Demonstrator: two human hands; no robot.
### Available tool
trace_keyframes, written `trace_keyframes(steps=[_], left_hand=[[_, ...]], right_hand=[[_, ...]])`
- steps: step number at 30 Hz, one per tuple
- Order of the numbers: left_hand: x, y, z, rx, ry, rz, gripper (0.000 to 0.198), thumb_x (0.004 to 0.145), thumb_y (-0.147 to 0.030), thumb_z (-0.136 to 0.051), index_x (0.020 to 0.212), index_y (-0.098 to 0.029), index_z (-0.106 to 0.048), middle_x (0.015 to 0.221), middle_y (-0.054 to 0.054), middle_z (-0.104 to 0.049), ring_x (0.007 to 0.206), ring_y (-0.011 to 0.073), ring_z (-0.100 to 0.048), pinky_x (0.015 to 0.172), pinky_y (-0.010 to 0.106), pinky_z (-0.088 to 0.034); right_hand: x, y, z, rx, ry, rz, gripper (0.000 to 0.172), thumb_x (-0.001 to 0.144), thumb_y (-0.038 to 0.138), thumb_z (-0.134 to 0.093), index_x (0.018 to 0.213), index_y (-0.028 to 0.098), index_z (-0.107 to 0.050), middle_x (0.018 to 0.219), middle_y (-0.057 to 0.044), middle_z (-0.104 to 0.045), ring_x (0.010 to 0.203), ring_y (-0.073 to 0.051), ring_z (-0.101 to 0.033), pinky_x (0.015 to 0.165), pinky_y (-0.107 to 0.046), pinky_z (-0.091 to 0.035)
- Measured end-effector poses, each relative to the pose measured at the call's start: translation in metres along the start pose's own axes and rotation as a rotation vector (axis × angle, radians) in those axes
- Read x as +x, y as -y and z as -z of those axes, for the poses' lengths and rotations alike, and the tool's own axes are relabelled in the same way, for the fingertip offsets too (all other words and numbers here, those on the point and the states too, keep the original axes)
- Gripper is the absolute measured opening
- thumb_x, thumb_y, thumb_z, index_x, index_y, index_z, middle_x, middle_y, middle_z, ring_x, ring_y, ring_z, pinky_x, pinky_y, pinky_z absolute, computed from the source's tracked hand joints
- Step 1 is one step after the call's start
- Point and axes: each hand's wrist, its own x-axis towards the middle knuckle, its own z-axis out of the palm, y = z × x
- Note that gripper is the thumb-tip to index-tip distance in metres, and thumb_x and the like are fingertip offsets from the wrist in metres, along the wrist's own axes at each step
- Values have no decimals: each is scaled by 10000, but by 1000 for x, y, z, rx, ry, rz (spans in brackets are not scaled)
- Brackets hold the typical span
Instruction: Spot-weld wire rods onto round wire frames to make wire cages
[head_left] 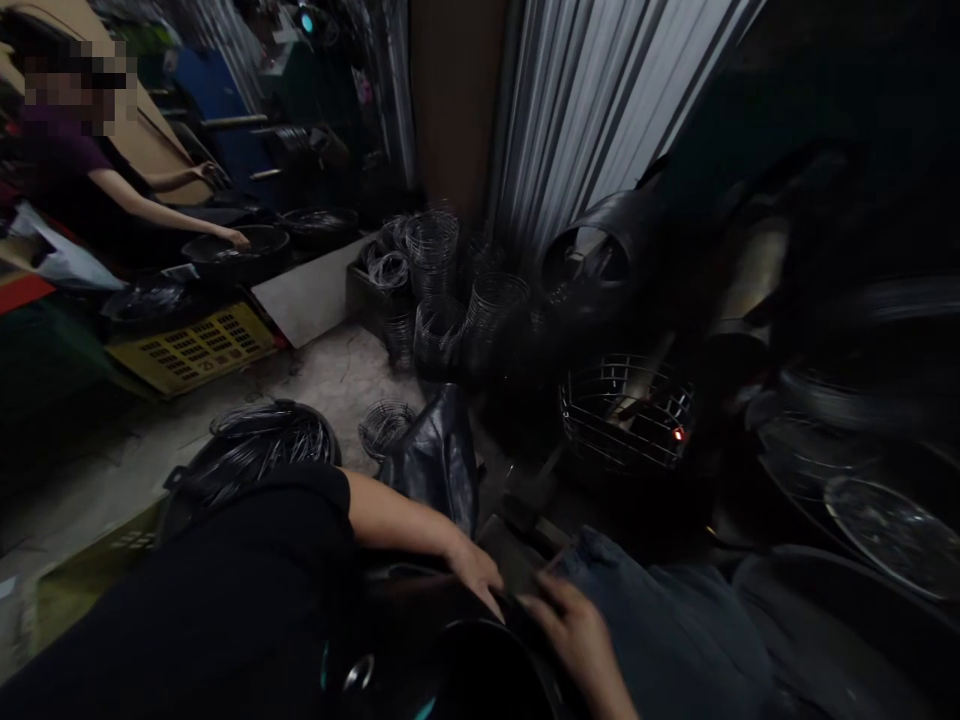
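Observation:
My left hand (pixel 476 577) reaches in from the left at the bottom middle. Its fingers point down, pressed together, and their tips disappear against dark material; what they hold, if anything, is hidden. Close by on the right is my right hand (pixel 576 622), slightly blurred, with thumb and fingers apart near the same dark material. Below both hands spreads a glossy black surface (pixel 405 640) with a metal ring (pixel 359 672) on it. Just beyond my left forearm stands a crumpled black sheet (pixel 439 455). Blue-grey cloth (pixel 660 610) covers the leg beside my right hand.
A black basin of dark wires (pixel 270 445) stands at left. Wire coils (pixel 435 250) are stacked ahead. On the right are a wire basket (pixel 626 410) with a glowing red spot (pixel 679 434) and large dark pans (pixel 892 520). Beyond a yellow crate (pixel 202 345), another person (pixel 142 200) works at a basin.

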Motion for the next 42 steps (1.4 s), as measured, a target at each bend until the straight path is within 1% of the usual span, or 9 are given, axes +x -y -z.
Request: trace_keyframes(steps=[3,5,10,16,20,25,31,36,42], left_hand=[[-3,-3,61,26,50,44,400,309,-322,-913,640,-206,-722,650,-18,-690,684,236,-656,667,291,-517],[0,-4,109,8,-341,76,600,365,-369,-903,912,-185,-734,948,55,-715,926,295,-646,869,348,-497],[52,-3,174,-304,-836,-11,1320,438,-449,-884,1487,-131,-149,1490,191,-292,1319,325,-373,1097,414,-337],[105,-6,173,-821,-824,-304,1177,300,-320,-928,1348,-108,-436,1209,155,-581,1119,297,-550,977,463,-461],[71,-9,164,-798,-811,-310,1180,220,-266,-926,1303,-120,-482,1266,159,-531,1122,293,-548,996,450,-451],[13,-33,141,-193,-843,-335,1054,313,-308,-897,1287,-172,-519,1241,101,-503,1108,272,-550,1020,398,-440],[0,-57,131,88,-878,-327,941,432,-393,-835,1280,-137,-518,1188,110,-529,1063,271,-568,980,391,-471],[6,-58,134,100,-940,-295,910,457,-397,-817,1269,-108,-526,1170,121,-536,1037,261,-583,960,380,-486],[12,-64,141,104,-927,-305,921,451,-382,-824,1271,-88,-526,1167,125,-537,1029,258,-588,955,367,-492]], right_hand=[[-4,9,-16,50,132,25,447,707,541,-549,823,172,-773,888,-134,-715,806,-278,-686,732,-319,-544],[-4,11,-15,61,90,-7,489,723,527,-544,921,137,-765,973,-156,-700,900,-295,-674,798,-338,-537],[-4,19,16,193,-76,-59,508,758,539,-560,1034,152,-736,1066,-128,-679,1009,-288,-643,894,-361,-518],[-17,35,59,-64,-106,113,374,796,491,-602,965,195,-757,919,-99,-714,869,-264,-689,745,-272,-570],[-20,67,97,-217,-95,313,263,826,353,-617,1025,230,-738,925,-61,-720,878,-226,-690,735,-222,-564],[12,130,131,-117,-23,381,211,813,274,-610,975,246,-743,866,-36,-723,771,-181,-697,643,-198,-558],[56,135,133,-262,-91,255,237,839,266,-539,954,204,-736,850,-38,-721,735,-190,-684,640,-263,-542],[53,118,118,-785,-323,465,297,806,171,-553,1061,109,-692,918,-100,-710,778,-269,-654,714,-399,-525],[58,111,120,-579,-467,666,231,912,152,-463,987,122,-679,860,-56,-711,726,-180,-640,785,-332,-490]])
